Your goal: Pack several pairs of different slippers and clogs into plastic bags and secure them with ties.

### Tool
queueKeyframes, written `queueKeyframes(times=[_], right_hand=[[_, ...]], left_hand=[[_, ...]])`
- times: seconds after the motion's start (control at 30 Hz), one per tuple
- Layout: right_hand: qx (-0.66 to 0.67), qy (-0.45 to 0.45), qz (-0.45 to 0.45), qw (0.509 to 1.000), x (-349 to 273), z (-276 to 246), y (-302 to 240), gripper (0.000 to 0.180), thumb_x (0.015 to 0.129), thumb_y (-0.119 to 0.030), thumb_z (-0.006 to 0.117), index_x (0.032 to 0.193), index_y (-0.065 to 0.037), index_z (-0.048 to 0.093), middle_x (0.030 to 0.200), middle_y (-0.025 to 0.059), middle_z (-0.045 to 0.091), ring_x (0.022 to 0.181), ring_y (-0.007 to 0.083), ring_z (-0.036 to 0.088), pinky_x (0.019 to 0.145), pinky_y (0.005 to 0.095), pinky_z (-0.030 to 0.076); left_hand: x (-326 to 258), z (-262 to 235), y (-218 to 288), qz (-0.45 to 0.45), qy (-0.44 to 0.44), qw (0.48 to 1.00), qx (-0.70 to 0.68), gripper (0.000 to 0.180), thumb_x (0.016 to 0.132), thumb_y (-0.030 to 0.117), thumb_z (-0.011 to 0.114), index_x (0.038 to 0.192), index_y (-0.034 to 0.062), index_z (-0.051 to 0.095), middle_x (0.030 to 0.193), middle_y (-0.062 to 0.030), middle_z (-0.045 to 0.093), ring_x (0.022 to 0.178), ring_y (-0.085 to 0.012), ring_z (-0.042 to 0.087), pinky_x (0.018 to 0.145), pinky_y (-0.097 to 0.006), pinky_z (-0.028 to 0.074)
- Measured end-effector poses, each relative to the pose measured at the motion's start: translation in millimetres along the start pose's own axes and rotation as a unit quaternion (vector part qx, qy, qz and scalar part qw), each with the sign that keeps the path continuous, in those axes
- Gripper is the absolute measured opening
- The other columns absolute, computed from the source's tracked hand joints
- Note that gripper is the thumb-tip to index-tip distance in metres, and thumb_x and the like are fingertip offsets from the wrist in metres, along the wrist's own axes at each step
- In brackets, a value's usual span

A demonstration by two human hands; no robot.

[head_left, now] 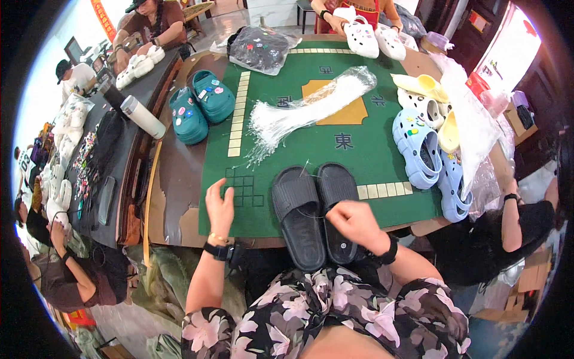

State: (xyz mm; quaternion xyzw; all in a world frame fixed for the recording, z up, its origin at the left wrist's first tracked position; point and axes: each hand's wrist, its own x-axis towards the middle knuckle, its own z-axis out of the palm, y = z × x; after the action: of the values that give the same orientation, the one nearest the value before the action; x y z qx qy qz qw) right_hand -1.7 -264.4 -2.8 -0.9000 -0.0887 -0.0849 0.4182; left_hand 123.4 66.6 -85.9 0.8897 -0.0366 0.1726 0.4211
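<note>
A pair of black slide sandals point(299, 221) lies side by side in front of me, overlapping the table's near edge. My right hand point(356, 222) is closed in a pinch over the right sandal, at the end of a thin clear plastic tie point(308, 213) that runs across both straps. To the left of the sandals, my left hand point(220, 208) is held up with its fingers apart and nothing in it. Beyond the sandals, a bundle of thin white plastic ties point(281, 122) spills from a clear bag.
A green printed mat point(251, 218) covers the table. Teal clogs point(190, 116) stand at left, blue clogs point(415, 146) and cream clogs point(449, 133) at right. A bagged dark item point(258, 49) lies at the back. Another person's hands hold white clogs point(362, 37). A white bottle point(143, 117) is on the left table.
</note>
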Motion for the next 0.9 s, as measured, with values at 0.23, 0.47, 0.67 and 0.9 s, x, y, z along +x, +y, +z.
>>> queueKeyframes(times=[0.23,0.47,0.67,0.9], right_hand=[[-0.220,-0.132,0.148,0.955,19.9,24.9,-9.3,0.061,0.080,-0.059,0.065,0.078,0.002,0.068,0.072,0.0209,0.067,0.069,0.0382,0.068,0.063,0.0464,0.054],[-0.271,-0.051,0.198,0.941,71.6,5.5,9.7,0.037,0.080,-0.033,0.055,0.076,0.000,0.072,0.074,0.0240,0.067,0.075,0.0401,0.069,0.072,0.0487,0.056],[-0.352,0.128,0.220,0.901,87.7,-82.2,54.7,0.043,0.084,-0.044,0.066,0.074,-0.002,0.065,0.072,0.0191,0.067,0.072,0.0380,0.068,0.065,0.0465,0.054],[-0.270,0.030,0.070,0.960,36.6,-12.5,69.0,0.032,0.083,-0.030,0.070,0.068,-0.004,0.058,0.067,0.0162,0.061,0.064,0.0370,0.061,0.057,0.0451,0.048]], left_hand=[[-29.5,5.7,-10.9,0.049,-0.011,0.995,0.090,0.035,0.084,0.010,0.067,0.117,0.0032,0.060,0.124,-0.0145,0.057,0.119,-0.0338,0.048,0.103,-0.043,0.037],[-29.8,-1.4,-11.2,0.040,0.002,0.995,0.094,0.035,0.079,0.010,0.070,0.113,0.0039,0.061,0.125,-0.0152,0.058,0.118,-0.0346,0.049,0.103,-0.044,0.038],[-22.5,2.4,1.5,0.060,-0.027,0.994,0.093,0.038,0.078,0.013,0.071,0.114,0.0043,0.062,0.120,-0.0158,0.058,0.112,-0.0361,0.052,0.099,-0.045,0.041],[71.0,-23.5,-14.5,0.039,-0.040,0.996,0.071,0.040,0.080,0.016,0.072,0.115,-0.0007,0.061,0.111,-0.0188,0.062,0.105,-0.0342,0.059,0.091,-0.042,0.048]])
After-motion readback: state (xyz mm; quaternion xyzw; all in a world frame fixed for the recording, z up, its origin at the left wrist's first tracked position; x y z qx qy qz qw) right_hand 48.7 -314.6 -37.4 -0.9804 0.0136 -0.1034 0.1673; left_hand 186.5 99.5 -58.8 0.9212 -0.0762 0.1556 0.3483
